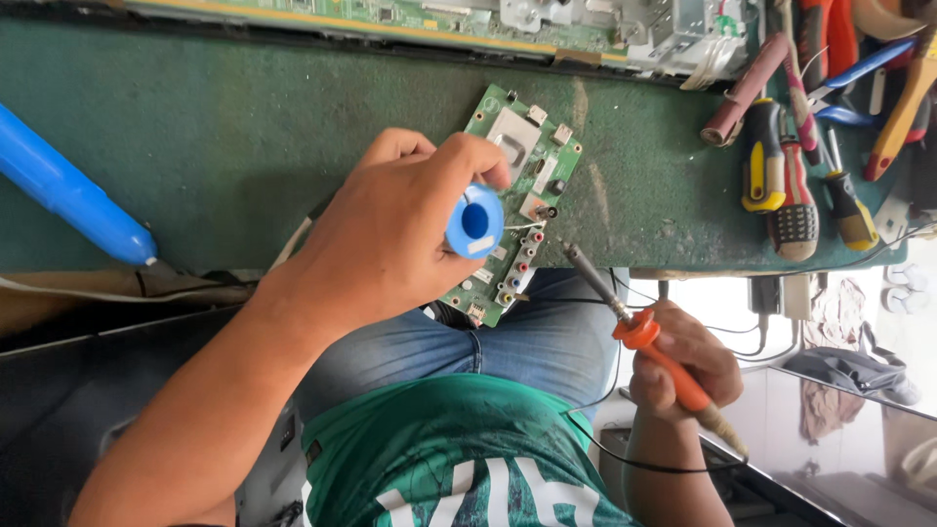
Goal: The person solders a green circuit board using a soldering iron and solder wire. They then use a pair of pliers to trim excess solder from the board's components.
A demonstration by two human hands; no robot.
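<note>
The person's left hand point(390, 229) is closed around a small blue spool of solder point(475, 222), with a thin strand of wire running from the spool toward a green circuit board point(522, 156). The board lies on a green-topped workbench point(244, 137), its lower end hanging over the near edge of the bench above the person's jeans. A row of coloured round sockets runs along the board's right side.

The right hand point(683, 366) grips the orange handle of a soldering iron point(634, 327); the metal tip points up toward the board's socket edge, close to it but whether it touches cannot be told.

At the bench's right end lie screwdrivers point(795, 190) and pliers point(869, 68). A blue tube-shaped tool point(68, 190) rests at the left edge. A second, larger circuit board point(390, 20) runs along the far edge.
</note>
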